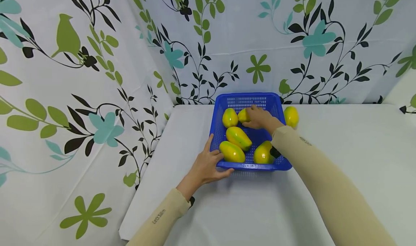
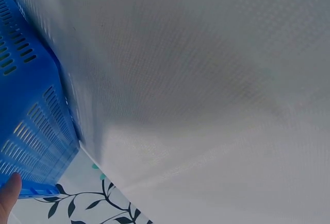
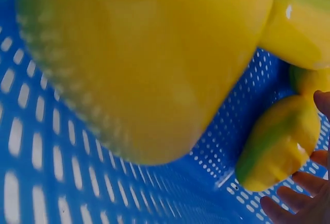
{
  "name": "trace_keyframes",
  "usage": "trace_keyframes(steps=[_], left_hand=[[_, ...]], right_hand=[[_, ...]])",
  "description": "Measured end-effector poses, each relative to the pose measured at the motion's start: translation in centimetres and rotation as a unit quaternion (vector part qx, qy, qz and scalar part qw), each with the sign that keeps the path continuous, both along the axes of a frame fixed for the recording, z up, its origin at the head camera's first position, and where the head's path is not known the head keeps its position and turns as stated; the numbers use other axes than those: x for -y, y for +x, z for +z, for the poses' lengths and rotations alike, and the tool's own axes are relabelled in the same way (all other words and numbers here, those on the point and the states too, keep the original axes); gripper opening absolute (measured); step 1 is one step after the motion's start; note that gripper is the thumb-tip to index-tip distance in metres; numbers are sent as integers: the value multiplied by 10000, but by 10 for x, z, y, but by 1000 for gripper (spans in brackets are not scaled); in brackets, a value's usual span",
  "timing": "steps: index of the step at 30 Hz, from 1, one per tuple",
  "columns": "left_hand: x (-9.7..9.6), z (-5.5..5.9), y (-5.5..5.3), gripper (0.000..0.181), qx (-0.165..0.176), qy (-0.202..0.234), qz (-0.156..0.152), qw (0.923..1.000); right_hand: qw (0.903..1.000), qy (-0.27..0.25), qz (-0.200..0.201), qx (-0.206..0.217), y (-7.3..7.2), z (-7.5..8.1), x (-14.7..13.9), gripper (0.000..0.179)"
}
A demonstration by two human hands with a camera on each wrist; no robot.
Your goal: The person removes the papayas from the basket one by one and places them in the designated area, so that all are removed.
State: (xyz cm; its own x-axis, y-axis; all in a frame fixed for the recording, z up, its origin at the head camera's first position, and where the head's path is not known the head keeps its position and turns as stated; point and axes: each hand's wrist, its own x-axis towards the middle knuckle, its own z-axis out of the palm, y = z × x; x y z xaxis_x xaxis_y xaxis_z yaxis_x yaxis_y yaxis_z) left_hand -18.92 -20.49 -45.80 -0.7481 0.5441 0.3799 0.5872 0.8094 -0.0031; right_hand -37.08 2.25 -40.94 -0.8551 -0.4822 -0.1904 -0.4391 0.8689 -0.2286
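Observation:
A blue perforated plastic basket [image 1: 248, 165] holds several shiny yellow mangoes with green streaks. My left hand [image 1: 208, 166] grips its near left corner, fingers at the rim and thumb along the front outside. In the left wrist view one fingertip [image 2: 10, 190] lies against the basket's outer wall. Inside the basket, my right hand [image 1: 259, 117] reaches to a mango [image 1: 243, 115] at the back and partly covers it. The right wrist view shows its spread fingers [image 3: 294, 199] beside that mango [image 3: 281, 144]. A nearer mango [image 1: 264, 153] sits under the right wrist, partly hidden by the cuff.
One more mango [image 1: 291, 116] lies outside the basket, at its right on the white table [image 1: 351, 159]. A patterned curtain [image 1: 227, 47] hangs behind the table and along its left. Other mangoes [image 1: 238, 137] lie on the basket's left side.

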Motion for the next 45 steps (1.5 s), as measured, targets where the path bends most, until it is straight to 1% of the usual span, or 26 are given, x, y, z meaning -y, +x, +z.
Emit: trace_keyframes(steps=[3, 7, 13, 16, 20, 23, 25, 29, 33, 39, 45], left_hand=[[-1, 0, -1, 58, -22, 10, -8, 10000], [-1, -1, -2, 57, -25, -7, 21, 10000], [0, 0, 0, 57, 29, 11, 11, 10000], [1, 1, -1, 57, 47, -7, 55, 10000], [1, 1, -1, 56, 86, -66, 100, 9999], [1, 1, -1, 56, 108, -79, 101, 9999], [1, 1, -1, 55, 97, -91, 101, 9999], [1, 0, -1, 56, 66, -141, 107, 9998], [1, 0, -3, 57, 24, -117, 46, 9999], [0, 1, -3, 56, -19, -51, -40, 10000], [1, 2, -3, 55, -114, -34, -100, 9999]], right_hand=[[10000, 15, -81, -14, -1, -4, 1, 75], [9999, -86, -124, -78, -2, -9, 4, 75], [9995, -154, -85, -247, -3, -17, 9, 76], [9992, -132, -138, -363, -6, -21, 12, 78], [9990, -132, -213, -381, -8, -24, 15, 79], [9988, -85, -234, -431, -10, -25, 17, 77], [9983, -88, -256, -525, -10, -26, 19, 72], [9969, -168, -269, -726, -10, -27, 19, 61], [9965, -229, -214, -776, -9, -27, 18, 54], [9971, -179, -147, -723, -7, -24, 13, 55], [9965, -135, 53, -819, 0, -17, 11, 54]])
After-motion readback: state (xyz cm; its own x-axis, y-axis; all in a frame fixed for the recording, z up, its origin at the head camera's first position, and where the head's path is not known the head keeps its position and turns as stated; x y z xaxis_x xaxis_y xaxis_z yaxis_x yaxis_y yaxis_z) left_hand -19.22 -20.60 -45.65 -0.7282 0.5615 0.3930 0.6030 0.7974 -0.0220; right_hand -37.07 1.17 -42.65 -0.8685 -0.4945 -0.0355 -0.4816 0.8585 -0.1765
